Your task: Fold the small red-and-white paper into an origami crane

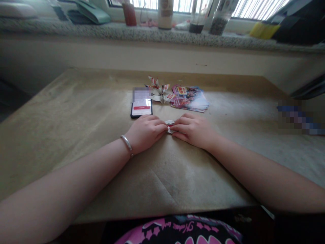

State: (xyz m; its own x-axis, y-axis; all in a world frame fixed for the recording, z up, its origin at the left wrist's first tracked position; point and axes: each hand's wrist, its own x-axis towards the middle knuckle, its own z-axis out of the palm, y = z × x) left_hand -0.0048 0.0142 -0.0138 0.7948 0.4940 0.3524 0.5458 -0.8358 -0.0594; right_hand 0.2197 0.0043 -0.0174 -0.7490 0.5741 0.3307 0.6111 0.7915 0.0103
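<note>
A small folded paper [169, 122] lies on the table [101, 176] in front of the person, the left hand [147, 132] pinching one end and the right hand [195, 131] the other, though the fingers hide much of its shape. Just beyond are a lit phone [141, 112], folded paper pieces [160, 96] and a stack of printed cards [190, 98], side by side.

Two hands [147, 131] [196, 131], one phone [141, 104]
</note>
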